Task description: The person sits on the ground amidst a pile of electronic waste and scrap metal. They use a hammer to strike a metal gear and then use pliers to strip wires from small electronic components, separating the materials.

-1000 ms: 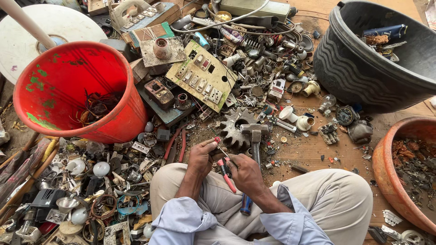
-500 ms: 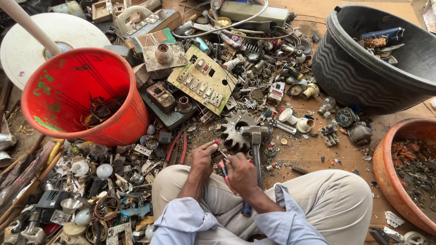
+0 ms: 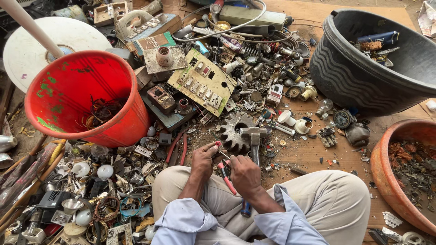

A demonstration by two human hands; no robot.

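Note:
I sit cross-legged on the floor among scrap parts. My left hand (image 3: 204,157) pinches a small metal piece with a red tip, held just above my knee. My right hand (image 3: 243,172) grips red-handled pliers (image 3: 225,174) whose jaws meet that small piece. Right beyond my hands lie a large grey gear (image 3: 235,130) and a hammer (image 3: 253,139), the hammer's head resting against the gear and its blue-ended handle running under my right forearm.
A red bucket (image 3: 97,129) with tangled wire stands at left, a black tub (image 3: 349,77) at upper right, an orange basin (image 3: 386,168) of scrap at right. A yellow switch panel (image 3: 203,83), bulbs, sockets and metal scrap litter the floor around my legs.
Both hands stay close together over my knee, shifting only slightly as the pliers work at the small piece. The view has drifted a little.

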